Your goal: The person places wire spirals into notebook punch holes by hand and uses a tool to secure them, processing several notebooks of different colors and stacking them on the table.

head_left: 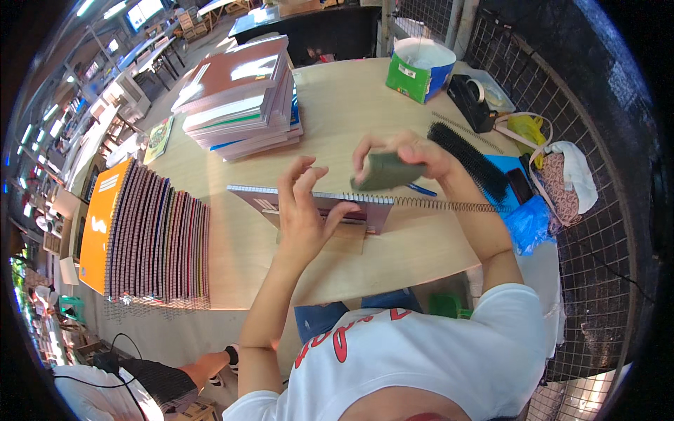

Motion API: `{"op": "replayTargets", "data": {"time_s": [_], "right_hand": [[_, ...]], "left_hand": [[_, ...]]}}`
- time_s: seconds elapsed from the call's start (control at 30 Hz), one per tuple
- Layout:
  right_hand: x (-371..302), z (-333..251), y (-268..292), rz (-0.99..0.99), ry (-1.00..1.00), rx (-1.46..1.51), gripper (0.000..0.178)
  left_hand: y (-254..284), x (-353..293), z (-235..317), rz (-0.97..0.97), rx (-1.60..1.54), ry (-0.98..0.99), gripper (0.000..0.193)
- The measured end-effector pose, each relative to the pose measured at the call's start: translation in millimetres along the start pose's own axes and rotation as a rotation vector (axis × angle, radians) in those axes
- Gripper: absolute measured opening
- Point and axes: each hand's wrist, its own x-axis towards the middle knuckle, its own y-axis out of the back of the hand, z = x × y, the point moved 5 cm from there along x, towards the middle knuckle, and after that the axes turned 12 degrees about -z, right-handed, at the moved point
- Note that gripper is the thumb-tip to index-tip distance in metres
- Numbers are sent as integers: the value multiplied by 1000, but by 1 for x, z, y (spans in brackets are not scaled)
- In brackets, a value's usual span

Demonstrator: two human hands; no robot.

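Note:
A notebook (269,202) stands on its edge before me, its punched edge upward, propped against a small wooden stand (345,238). A metal spiral coil (442,205) runs through part of the holes and sticks out far to the right. Over the notebook's middle, my left hand (303,214) is open with fingers spread; its thumb lies by the cover, and whether it touches cannot be told. My right hand (421,156) is closed around a dark green, blurred pad (387,170) just above the coil. A blue pen (421,189) lies behind the coil.
At the left stands a row of coil-bound notebooks (158,238). Stacked unbound books (235,91) rise at the back. To the right are loose black coils (467,158), a tape dispenser (472,102), a cut-open box (420,69) and bags. A wire mesh (597,281) borders the right side.

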Motion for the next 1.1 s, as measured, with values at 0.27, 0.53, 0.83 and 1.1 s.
{"op": "replayTargets", "data": {"time_s": [0.27, 0.53, 0.83, 1.1], "right_hand": [[-3, -21, 18, 125, -64, -79, 42], [7, 21, 21, 102, -323, -461, 36], [41, 6, -6, -38, 53, 156, 50], [56, 25, 1, -52, -294, -352, 37]], "left_hand": [[39, -11, -28, -26, 420, 250, 58], [33, -17, -42, 30, 282, 251, 50], [32, -19, -49, -4, 253, 260, 49], [35, -14, -45, -5, 313, 249, 55]]}}
